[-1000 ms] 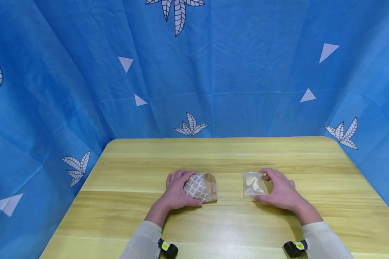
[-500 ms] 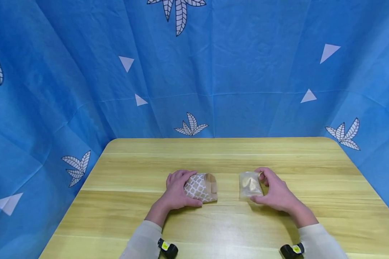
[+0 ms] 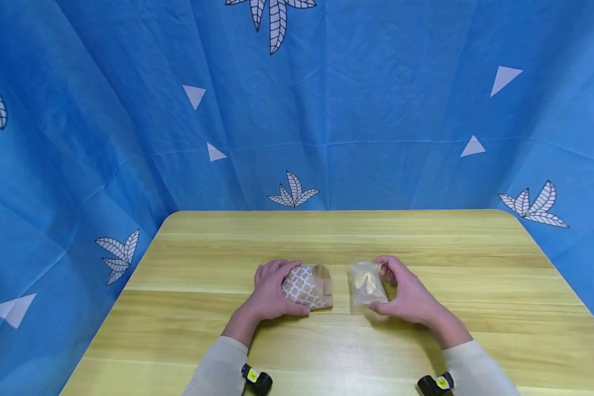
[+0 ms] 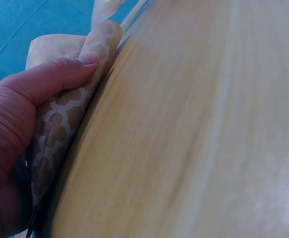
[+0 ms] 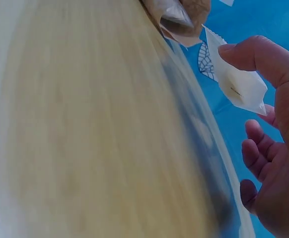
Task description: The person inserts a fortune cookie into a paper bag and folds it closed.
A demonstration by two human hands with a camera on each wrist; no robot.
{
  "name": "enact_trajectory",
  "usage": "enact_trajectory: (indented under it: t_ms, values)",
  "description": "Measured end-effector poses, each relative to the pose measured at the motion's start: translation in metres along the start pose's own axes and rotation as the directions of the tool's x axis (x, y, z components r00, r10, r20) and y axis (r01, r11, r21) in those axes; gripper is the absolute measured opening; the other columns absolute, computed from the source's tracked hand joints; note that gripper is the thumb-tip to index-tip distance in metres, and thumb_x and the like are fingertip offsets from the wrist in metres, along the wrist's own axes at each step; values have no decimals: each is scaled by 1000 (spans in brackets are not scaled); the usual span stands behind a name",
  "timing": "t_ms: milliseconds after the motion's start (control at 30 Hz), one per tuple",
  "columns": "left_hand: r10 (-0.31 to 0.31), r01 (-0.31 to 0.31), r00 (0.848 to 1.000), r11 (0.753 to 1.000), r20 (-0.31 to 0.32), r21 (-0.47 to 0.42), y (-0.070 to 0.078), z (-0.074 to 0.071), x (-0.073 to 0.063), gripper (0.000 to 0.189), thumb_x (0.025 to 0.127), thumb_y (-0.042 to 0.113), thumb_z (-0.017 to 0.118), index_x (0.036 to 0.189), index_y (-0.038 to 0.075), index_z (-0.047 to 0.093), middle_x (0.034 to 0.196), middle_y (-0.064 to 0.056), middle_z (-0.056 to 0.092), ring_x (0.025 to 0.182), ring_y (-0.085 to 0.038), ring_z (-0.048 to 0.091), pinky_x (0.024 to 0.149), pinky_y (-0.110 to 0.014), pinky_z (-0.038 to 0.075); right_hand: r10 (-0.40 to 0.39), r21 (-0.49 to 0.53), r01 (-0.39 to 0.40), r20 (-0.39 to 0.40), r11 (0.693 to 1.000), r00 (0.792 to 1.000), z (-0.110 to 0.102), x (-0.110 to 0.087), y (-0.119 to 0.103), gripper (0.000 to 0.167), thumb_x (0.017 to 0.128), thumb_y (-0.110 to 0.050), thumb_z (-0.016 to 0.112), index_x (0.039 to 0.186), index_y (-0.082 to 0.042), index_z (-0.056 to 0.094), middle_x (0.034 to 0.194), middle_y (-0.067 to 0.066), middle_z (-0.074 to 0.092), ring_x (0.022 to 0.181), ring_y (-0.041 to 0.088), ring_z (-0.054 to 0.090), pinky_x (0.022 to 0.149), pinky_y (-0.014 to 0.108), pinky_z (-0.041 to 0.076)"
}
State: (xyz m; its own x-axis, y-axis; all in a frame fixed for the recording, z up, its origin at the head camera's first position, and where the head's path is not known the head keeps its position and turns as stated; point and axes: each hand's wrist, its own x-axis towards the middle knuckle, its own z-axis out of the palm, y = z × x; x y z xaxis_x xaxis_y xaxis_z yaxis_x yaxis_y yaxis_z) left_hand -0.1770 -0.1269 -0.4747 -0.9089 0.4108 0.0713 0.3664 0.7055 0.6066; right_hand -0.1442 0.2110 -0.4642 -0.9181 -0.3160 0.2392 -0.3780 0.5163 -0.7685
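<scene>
A brown paper bag with a white lattice print (image 3: 302,286) lies on its side in the middle of the table. My left hand (image 3: 271,294) grips it from the left, thumb along the near side; the left wrist view has that thumb pressing the printed paper (image 4: 60,121). From the right, my right hand (image 3: 410,292) pinches a small translucent packet (image 3: 363,281) with something pale inside. The packet (image 5: 239,82) hangs between thumb and fingers in the right wrist view, a short gap from the bag's open mouth (image 5: 186,22). The other right fingers curl loosely below it.
The wooden table (image 3: 356,357) has rounded far corners. Behind and around it hangs a blue curtain (image 3: 391,110) with white leaf and triangle prints. A small black camera (image 3: 257,380) is worn on the left wrist, another camera (image 3: 434,385) on the right.
My right hand has moved left with the packet, narrowing the gap to the paper bag. The left hand and the bag have stayed in place.
</scene>
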Motion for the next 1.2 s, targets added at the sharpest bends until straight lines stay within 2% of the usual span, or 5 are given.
enact_trajectory:
  t_ms: [167, 333, 600, 933, 1200]
  values:
    - [-7, 7, 1000, 1000, 9, 14, -2, 1, 0, 105, 56, 56, 91, 148, 25, 49, 138, -4, 46, 132, -26, 34, 113, -56, 6, -28, 37, 27, 23, 999, 999, 6, 4, -5, 83, 64, -18, 94, 133, -8, 49, 106, 6, 47, 94, 27, 46, 78, 39, 42]
    - [-5, 4, 1000, 1000, 10, 11, -3, 0, 0, 105, 56, 56, 92, 147, 25, 49, 137, -4, 46, 131, -26, 35, 113, -56, 7, -41, 62, 38, 51, 997, 998, 14, 9, 0, 84, 63, -20, 94, 133, -12, 49, 107, 5, 47, 94, 26, 45, 79, 38, 42]
    - [9, -9, 1000, 1000, 1, 7, -2, 0, 0, 105, 56, 56, 92, 146, 22, 50, 138, -6, 46, 132, -29, 35, 112, -59, 7, -88, 93, 82, 63, 992, 994, 24, 14, -4, 85, 62, -21, 94, 133, -8, 50, 105, 11, 49, 93, 27, 47, 81, 38, 42]
    - [13, -13, 1000, 1000, 1, -9, -3, 0, -1, 106, 56, 55, 92, 147, 22, 50, 139, -8, 45, 132, -30, 34, 112, -60, 7, -66, 114, 54, 103, 992, 993, 32, 21, -13, 85, 61, -16, 94, 133, -9, 50, 105, 12, 50, 95, 29, 49, 83, 39, 43]
    - [4, -4, 1000, 1000, 14, 1, -3, 0, -1, 107, 53, 53, 93, 147, 25, 49, 139, -3, 45, 133, -26, 33, 113, -56, 5, -53, 101, 43, 100, 994, 994, 36, 27, -14, 84, 61, -20, 95, 132, -10, 51, 105, 6, 50, 95, 27, 48, 84, 41, 44]
